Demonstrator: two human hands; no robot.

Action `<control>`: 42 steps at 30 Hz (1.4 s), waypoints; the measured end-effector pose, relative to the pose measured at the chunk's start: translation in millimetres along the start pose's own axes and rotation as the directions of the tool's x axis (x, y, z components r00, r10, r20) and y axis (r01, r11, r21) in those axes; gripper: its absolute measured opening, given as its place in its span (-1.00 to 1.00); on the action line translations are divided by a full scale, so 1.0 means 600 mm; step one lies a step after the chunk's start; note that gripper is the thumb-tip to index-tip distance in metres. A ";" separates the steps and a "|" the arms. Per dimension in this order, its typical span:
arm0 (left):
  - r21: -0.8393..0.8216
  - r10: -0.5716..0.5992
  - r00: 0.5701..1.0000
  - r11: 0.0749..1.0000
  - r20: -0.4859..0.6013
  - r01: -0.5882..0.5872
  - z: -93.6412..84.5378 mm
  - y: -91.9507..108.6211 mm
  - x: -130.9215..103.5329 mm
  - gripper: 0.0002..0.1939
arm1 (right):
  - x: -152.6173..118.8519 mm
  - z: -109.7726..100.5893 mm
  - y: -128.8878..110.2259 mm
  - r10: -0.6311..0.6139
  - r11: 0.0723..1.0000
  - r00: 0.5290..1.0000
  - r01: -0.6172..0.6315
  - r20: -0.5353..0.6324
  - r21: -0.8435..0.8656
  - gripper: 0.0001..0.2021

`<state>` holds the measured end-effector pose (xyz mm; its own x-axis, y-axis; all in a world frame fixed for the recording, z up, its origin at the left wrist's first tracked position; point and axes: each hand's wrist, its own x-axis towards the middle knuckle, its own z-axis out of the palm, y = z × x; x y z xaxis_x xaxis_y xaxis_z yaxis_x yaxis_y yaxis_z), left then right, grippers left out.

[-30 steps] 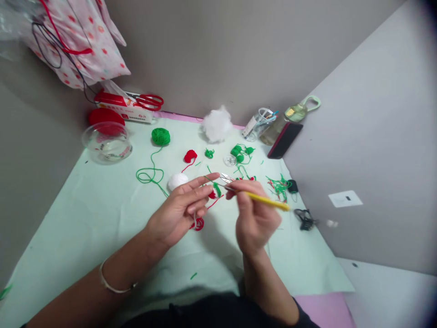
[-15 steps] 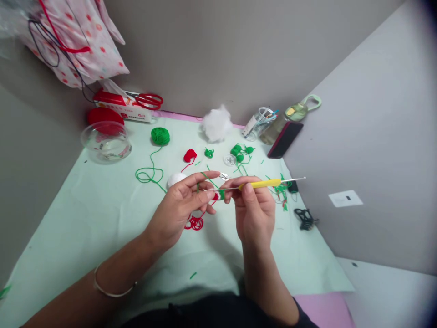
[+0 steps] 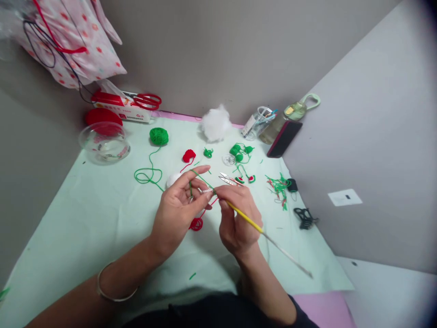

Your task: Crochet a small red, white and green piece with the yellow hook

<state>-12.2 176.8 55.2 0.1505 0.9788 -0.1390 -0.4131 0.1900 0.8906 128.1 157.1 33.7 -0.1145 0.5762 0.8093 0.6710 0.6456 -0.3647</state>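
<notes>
Scissors (image 3: 226,177) just beyond the hands (image 3: 175,216) (image 3: 241,221)

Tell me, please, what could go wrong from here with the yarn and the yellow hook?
The green yarn over the left hand's index finger might slip off. Its loose loops on the table could tangle if pulled. The small scissors lie with blades apart beside the right hand, which holds the yellow hook, so they may nick a finger.
</notes>
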 end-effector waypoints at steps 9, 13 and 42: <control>-0.332 -0.337 0.920 0.860 0.198 0.387 -0.015 0.021 0.012 -0.61 | 0.012 -0.007 0.001 0.390 0.859 0.917 -0.328 -0.088 0.392 -0.79; -0.249 -0.252 0.941 0.919 0.227 0.306 -0.014 0.025 0.012 -0.65 | 0.023 -0.007 0.002 0.514 0.679 0.857 -0.431 0.034 0.594 -0.84; -0.128 -0.158 0.977 0.976 0.143 0.176 -0.013 0.018 0.008 -0.73 | 0.025 -0.014 0.005 0.593 0.535 0.796 -0.503 0.123 0.679 -0.84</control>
<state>-22.7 184.3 60.6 0.3407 0.9154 -0.2143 -0.4916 0.3678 0.7894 134.7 163.4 48.7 0.2167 0.9027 0.3717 -0.0811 0.3960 -0.9146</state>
